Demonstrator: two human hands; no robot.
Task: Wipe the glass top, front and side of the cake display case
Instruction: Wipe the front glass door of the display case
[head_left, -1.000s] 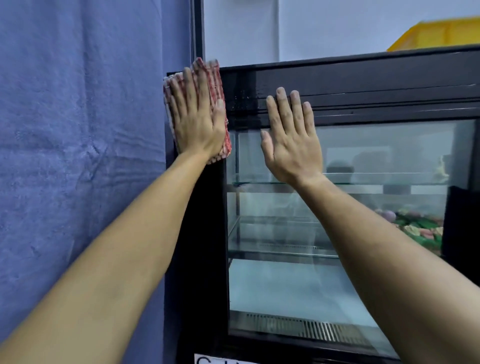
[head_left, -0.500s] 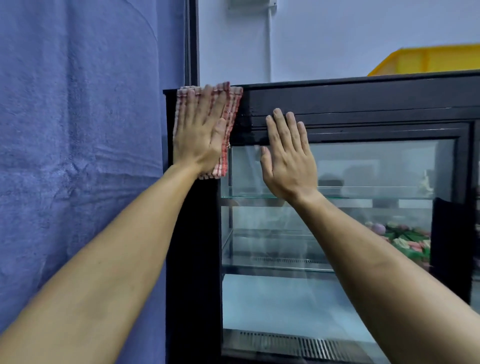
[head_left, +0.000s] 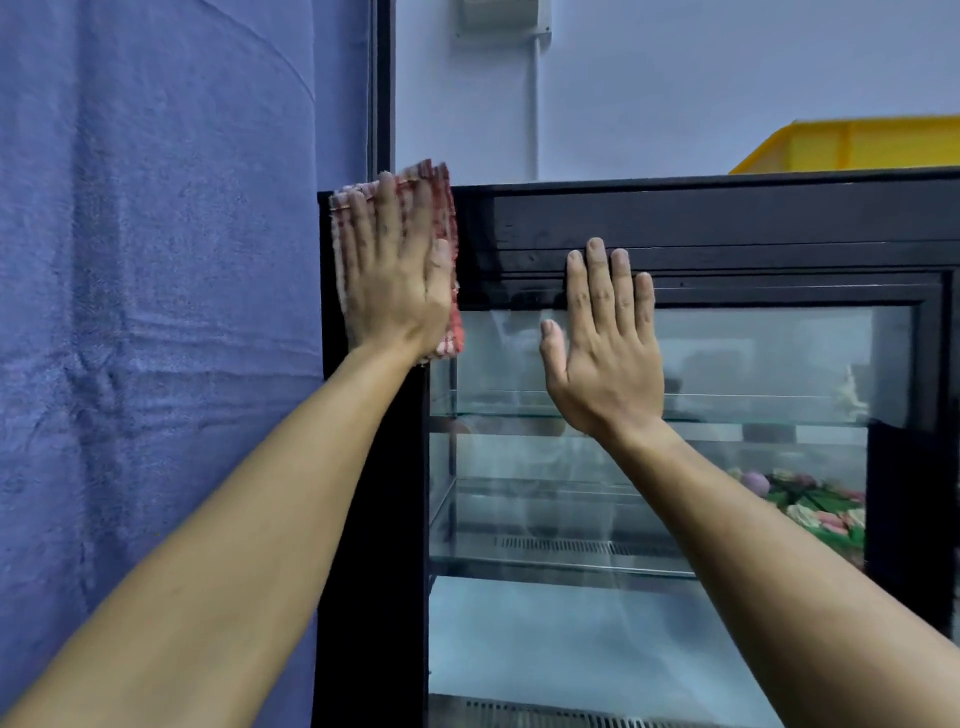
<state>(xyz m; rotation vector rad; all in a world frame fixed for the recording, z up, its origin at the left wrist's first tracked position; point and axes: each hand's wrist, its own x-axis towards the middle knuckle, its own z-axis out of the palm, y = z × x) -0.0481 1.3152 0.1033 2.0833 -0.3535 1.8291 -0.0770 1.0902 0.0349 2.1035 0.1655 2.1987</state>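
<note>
The cake display case is black-framed with a glass front and glass shelves inside. My left hand lies flat, fingers straight, pressing a red-and-white checked cloth against the case's upper left corner, on the black side panel. The cloth's top edge reaches the case's top rim. My right hand rests flat on the front glass, fingers straight, with the fingertips over the black upper frame.
A blue curtain hangs close on the left of the case. A yellow crate sits on the case's top at the right. Decorated cakes lie on a lower shelf at the right. A white wall with a conduit stands behind.
The cloth under my left hand has stayed at the case's upper left corner. My right hand has remained flat on the glass. My view has tilted up a little.
</note>
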